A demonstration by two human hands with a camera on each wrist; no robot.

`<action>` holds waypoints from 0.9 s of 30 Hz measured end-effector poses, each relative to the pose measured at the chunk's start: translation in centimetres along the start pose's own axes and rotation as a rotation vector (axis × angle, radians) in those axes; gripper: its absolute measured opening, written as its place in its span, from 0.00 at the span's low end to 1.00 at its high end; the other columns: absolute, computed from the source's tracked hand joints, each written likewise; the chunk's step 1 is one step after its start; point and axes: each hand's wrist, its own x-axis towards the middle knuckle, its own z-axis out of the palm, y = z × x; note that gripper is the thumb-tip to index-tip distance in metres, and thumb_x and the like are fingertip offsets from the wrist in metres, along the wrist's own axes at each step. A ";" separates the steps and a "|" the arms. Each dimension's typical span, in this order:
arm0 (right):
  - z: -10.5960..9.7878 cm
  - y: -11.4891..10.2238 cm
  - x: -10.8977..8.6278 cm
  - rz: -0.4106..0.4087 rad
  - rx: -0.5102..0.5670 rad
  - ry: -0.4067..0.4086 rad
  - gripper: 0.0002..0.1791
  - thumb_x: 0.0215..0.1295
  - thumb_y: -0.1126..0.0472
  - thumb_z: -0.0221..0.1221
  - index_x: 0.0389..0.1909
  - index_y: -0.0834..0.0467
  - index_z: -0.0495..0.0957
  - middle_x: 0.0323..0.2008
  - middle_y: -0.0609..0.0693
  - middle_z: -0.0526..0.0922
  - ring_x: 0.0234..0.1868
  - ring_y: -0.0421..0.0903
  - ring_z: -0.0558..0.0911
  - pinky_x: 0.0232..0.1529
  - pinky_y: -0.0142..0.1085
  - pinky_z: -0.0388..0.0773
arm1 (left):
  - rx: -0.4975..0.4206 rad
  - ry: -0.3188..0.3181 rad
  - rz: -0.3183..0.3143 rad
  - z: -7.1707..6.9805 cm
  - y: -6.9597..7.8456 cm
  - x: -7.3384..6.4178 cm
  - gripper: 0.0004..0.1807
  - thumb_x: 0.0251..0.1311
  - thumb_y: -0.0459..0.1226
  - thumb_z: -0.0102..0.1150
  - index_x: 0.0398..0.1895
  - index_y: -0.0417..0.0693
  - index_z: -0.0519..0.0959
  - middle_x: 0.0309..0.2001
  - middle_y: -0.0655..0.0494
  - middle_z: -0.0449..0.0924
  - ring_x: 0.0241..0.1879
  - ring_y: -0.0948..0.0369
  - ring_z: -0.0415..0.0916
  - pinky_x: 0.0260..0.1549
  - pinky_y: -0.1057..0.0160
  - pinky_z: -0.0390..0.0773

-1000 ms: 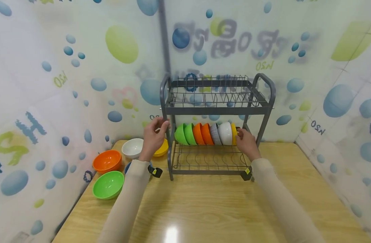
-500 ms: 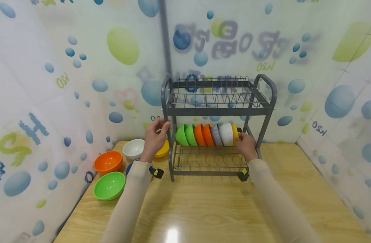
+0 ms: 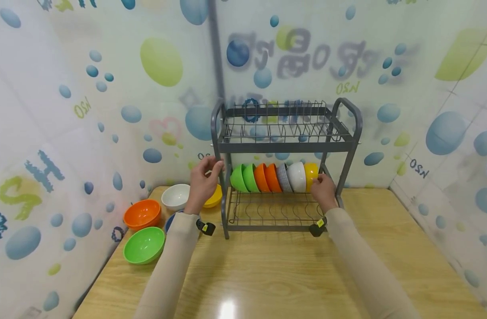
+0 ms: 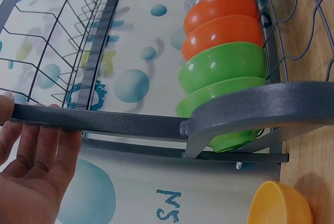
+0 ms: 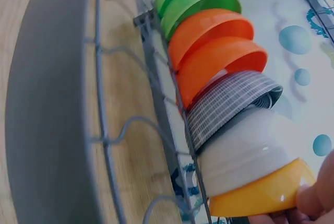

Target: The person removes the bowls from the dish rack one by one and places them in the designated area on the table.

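Note:
My right hand (image 3: pixel 325 192) pinches the rim of a yellow bowl (image 3: pixel 311 173) at the right end of a row of bowls. In the right wrist view the yellow bowl (image 5: pixel 261 191) leans against a white bowl (image 5: pixel 245 148). Left of the white one, a grey checked bowl (image 3: pixel 283 177), two orange bowls (image 3: pixel 272 177) and two green bowls (image 3: pixel 238 178) stand on edge along the rack's lower tier. My left hand (image 3: pixel 202 184) holds the left upright of the dark dish rack (image 3: pixel 217 146); in the left wrist view its fingers (image 4: pixel 46 148) lie behind the bar, thumb opposite.
On the table's left side sit an orange bowl (image 3: pixel 142 214), a green bowl (image 3: pixel 143 246), a white bowl (image 3: pixel 175 197), a blue bowl (image 3: pixel 170 220) partly behind the left sleeve, and a yellow bowl (image 3: pixel 214 197). The upper wire tier (image 3: pixel 285 128) overhangs the row.
The yellow bowl in my right hand has come into fuller view beside the white bowl, more of its outer side facing forward. My left hand stays at the rack's upright.

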 end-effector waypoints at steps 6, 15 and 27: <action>-0.1 -0.8 -0.3 0.041 0.093 0.042 0.23 0.81 0.61 0.42 0.69 0.68 0.69 0.61 0.66 0.75 0.51 0.55 0.76 0.45 0.39 0.78 | 0.020 -0.004 -0.026 0.0 1.9 -0.5 0.13 0.76 0.36 0.53 0.54 0.35 0.79 0.44 0.35 0.83 0.45 0.44 0.79 0.55 0.50 0.82; 0.1 -1.2 -0.3 0.056 0.198 0.120 0.24 0.81 0.61 0.40 0.70 0.67 0.66 0.66 0.66 0.73 0.60 0.59 0.75 0.61 0.50 0.78 | 0.035 0.001 -0.029 0.1 3.2 -0.9 0.13 0.76 0.36 0.53 0.53 0.35 0.80 0.43 0.35 0.83 0.44 0.44 0.79 0.51 0.56 0.82; -0.1 -1.8 -0.6 -0.020 0.183 0.166 0.22 0.82 0.63 0.41 0.68 0.68 0.67 0.66 0.67 0.74 0.62 0.62 0.75 0.66 0.54 0.76 | 0.014 -0.009 -0.020 0.0 3.3 -0.8 0.13 0.76 0.36 0.54 0.52 0.33 0.79 0.42 0.34 0.82 0.44 0.42 0.79 0.45 0.72 0.77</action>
